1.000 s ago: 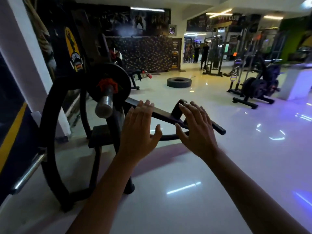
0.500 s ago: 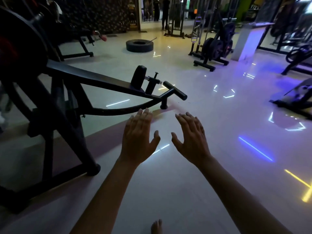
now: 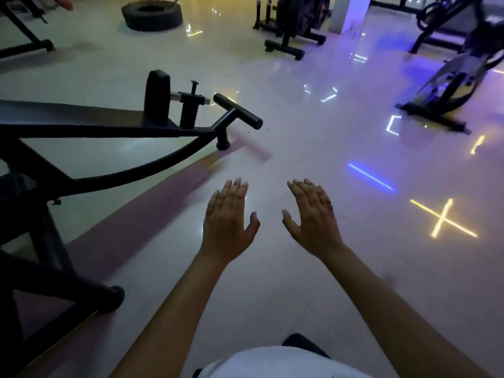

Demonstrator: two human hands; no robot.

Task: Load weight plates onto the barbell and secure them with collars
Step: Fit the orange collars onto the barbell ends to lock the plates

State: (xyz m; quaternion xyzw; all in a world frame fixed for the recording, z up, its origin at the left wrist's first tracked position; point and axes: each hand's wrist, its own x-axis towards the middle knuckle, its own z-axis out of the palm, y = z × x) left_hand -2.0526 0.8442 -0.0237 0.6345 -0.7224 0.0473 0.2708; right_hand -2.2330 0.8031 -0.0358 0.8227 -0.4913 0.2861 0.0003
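My left hand [image 3: 229, 222] and my right hand [image 3: 313, 219] are stretched out in front of me over the glossy floor, palms down, fingers spread, holding nothing. No barbell sleeve, loaded plate or collar shows in this view. A rack with dark weight plates [image 3: 300, 12] stands far off at the top of the frame. The black frame of the plate-loaded machine [image 3: 109, 129] runs along the left, ending in a T-shaped handle [image 3: 237, 114] ahead and to the left of my left hand.
A black pad [image 3: 157, 98] and an adjuster pin [image 3: 194, 85] sit on the machine's arm. A large tyre [image 3: 151, 13] lies on the floor at the back. An exercise bike base [image 3: 436, 105] stands at the right. My white shirt [image 3: 272, 362] shows at the bottom edge.
The view has turned down and to the right, so the loaded bar end with its red collar has left the frame. Both hands stay open and have dropped lower over the floor.
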